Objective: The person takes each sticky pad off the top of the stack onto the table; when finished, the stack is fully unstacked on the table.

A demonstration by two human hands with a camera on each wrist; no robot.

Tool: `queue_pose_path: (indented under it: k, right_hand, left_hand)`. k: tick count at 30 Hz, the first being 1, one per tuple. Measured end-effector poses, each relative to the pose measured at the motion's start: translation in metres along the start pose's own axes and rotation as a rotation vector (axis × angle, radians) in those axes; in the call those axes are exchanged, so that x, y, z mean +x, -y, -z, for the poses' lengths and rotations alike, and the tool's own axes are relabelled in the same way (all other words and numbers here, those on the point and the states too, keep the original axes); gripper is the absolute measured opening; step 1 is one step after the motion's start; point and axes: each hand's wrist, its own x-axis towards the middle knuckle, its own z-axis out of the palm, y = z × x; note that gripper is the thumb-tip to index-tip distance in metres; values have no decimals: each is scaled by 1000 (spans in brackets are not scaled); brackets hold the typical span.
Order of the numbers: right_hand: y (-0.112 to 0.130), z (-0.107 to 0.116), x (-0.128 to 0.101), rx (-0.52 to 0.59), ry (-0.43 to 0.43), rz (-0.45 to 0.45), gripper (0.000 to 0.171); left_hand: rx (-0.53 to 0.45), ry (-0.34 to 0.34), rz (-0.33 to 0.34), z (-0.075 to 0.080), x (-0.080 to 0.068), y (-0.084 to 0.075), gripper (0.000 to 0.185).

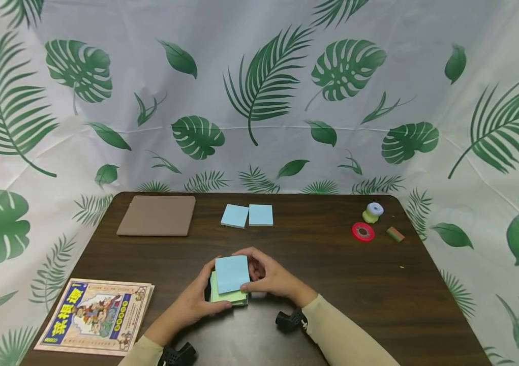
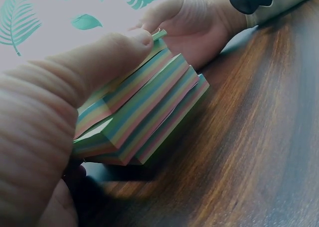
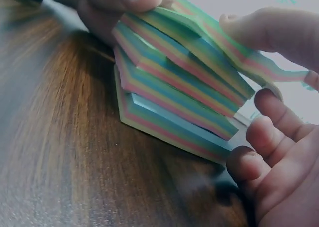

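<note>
Head view: bright, even, diffuse light from above and in front; sharp throughout. Soft sheen on the dark table (image 1: pixel 332 264) at lower centre; faint shadows beneath objects. Wide-angle bowing at left and right edges of the frame.

Left wrist view: dim foreground, washed-out bright backdrop at upper left. Left hand (image 2: pixel 45 137) large, soft, out of focus at lower left. Glare streak on wood at upper right.

Right wrist view: dimmer, low contrast. Motion smear on wood at left; fingers (image 3: pixel 269 152) blurred at lower right; overexposed patch at upper right.
</note>
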Motion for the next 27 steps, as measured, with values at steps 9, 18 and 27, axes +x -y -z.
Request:
queue_pose_path:
  k: [9,18,27]
  right_hand:
    - [-1,2,2,206,-64,10,79]
    - [-6,6,0,258,-254,47,75]
    - [-14,36,-4,84,-523,95,32]
  left_hand:
    - [46,6,-34,-1,1,0,99]
    - [77,-8,-145,-2,0,4,84]
    - [105,-20,-133,-2,0,3,86]
